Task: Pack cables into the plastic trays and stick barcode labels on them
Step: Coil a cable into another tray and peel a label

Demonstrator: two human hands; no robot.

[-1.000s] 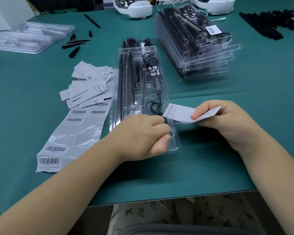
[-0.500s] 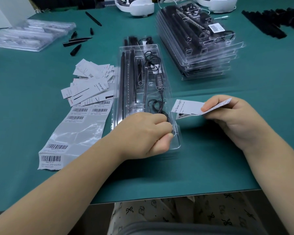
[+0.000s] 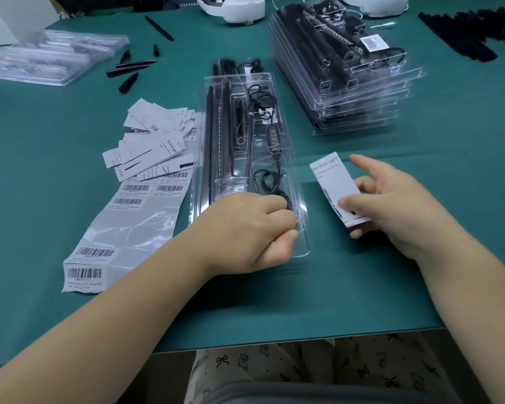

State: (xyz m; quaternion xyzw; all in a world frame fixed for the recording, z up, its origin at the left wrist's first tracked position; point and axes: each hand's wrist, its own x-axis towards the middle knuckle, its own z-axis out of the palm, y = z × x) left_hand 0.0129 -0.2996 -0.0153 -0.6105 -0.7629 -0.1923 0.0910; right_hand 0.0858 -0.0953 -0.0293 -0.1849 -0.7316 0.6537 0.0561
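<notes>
The open plastic tray (image 3: pixel 247 158) lies in the middle of the green surface (image 3: pixel 420 176), its cable (image 3: pixel 270 182) coiled in the near compartment. The left hand (image 3: pixel 245 231) is curled at that near end, fingers bent in over the cable's end as if tucking it down. The right hand (image 3: pixel 391 199) pinches a printed card (image 3: pixel 334 185) just beside the tray, forefinger lifted. Packing looks nearly finished; next the card probably goes in, then a sticker from the barcode sheet (image 3: pixel 120 228) to the left.
</notes>
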